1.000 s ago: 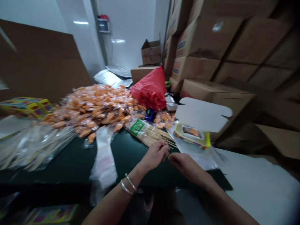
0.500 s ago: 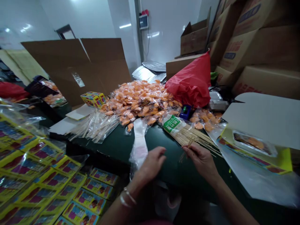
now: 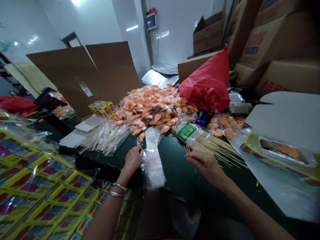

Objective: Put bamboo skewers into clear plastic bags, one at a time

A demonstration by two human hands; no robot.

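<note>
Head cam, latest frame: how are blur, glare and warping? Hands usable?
Head view: the left hand and right hand, with its thin wooden skewers, look reasonably sharp; glare streaks the clear film over the yellow printed cards at lower left; wide-angle warping makes the stacked brown cardboard boxes lean at upper right.

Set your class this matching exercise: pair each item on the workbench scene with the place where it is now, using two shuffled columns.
Items
1. Red plastic bag
2. Bamboo skewers
3. Metal bangles
4. Small yellow printed box

Places
A. Around the left wrist
B. At the left end of the pile of orange packets
C. Behind the right side of that pile
D. Pinched in the right hand

Pairs: 1-C, 2-D, 3-A, 4-B
</note>
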